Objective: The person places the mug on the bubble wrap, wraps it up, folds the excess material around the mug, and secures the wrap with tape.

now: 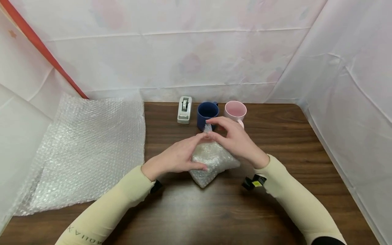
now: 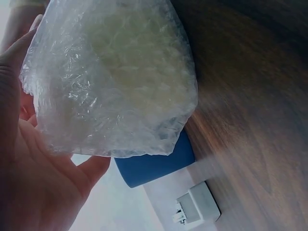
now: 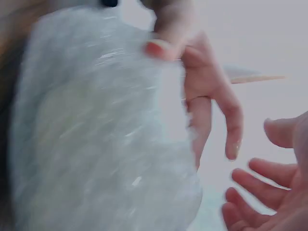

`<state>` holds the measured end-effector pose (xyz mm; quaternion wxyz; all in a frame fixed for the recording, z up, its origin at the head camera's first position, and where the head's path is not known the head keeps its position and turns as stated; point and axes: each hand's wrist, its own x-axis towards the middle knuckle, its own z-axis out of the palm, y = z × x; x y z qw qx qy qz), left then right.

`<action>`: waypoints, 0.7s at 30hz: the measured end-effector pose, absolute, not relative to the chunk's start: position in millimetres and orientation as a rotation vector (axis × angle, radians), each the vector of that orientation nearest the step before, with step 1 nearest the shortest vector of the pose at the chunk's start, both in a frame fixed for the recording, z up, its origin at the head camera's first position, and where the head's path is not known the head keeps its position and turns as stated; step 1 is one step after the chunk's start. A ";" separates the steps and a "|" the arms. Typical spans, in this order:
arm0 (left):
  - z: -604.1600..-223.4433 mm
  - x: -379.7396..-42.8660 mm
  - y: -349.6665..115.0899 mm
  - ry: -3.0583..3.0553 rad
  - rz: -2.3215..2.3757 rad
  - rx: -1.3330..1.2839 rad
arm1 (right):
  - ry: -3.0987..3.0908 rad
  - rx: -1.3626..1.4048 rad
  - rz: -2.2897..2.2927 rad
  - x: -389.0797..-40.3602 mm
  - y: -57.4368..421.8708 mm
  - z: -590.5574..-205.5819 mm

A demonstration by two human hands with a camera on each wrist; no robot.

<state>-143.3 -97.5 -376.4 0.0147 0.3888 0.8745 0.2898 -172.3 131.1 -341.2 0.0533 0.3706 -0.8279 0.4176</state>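
A bundle of bubble wrap (image 1: 212, 157) with something pale yellowish inside is over the table in front of the mugs. My left hand (image 1: 177, 154) grips its left side, thumb on the near face and the other fingers reaching behind; the right wrist view shows that thumb on the wrap. Fingers spread and bent, my right hand (image 3: 274, 187) stands beside the bundle, apart from it in its wrist view. In the head view it arches over the bundle's far end, near a small clear tip of wrap. The contents are hidden under the layers.
Behind the bundle are a dark blue mug (image 1: 204, 117), a pink mug (image 1: 235, 109) and a white tape dispenser (image 1: 184, 114). A large sheet of bubble wrap (image 1: 98, 149) covers the table's left side. Patterned cloth (image 1: 171, 61) hangs behind and at both sides.
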 end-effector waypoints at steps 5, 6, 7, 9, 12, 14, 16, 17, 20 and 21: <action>-379.2 -142.7 -100.9 2.687 0.970 1.211 | -2.512 1.089 1.587 -180.5 118.0 -340.6; -379.8 -143.0 -101.2 2.668 0.998 1.226 | -2.472 1.086 1.628 -179.7 117.9 -341.2; -380.4 -143.3 -100.8 2.645 1.030 1.241 | -2.430 1.084 1.651 -178.5 119.3 -341.4; -381.3 -143.8 -100.0 2.606 1.090 1.272 | -2.346 1.077 1.676 -175.6 124.1 -341.9; -382.8 -144.0 -99.7 2.555 1.167 1.283 | -2.227 1.051 1.692 -172.2 133.6 -341.0; -383.9 -144.0 -100.0 2.534 1.204 1.276 | -2.202 1.051 1.693 -170.8 139.6 -339.2; -384.7 -144.1 -100.2 2.515 1.234 1.247 | -2.238 1.100 1.688 -171.0 143.7 -338.0; -384.9 -144.2 -100.3 2.513 1.241 1.229 | -2.280 1.143 1.678 -171.2 144.6 -338.1; -385.5 -144.4 -100.2 2.529 1.245 1.148 | -2.426 1.316 1.615 -172.9 144.2 -342.4; -385.7 -144.5 -99.9 2.531 1.243 1.121 | -2.457 1.373 1.567 -173.8 143.3 -345.0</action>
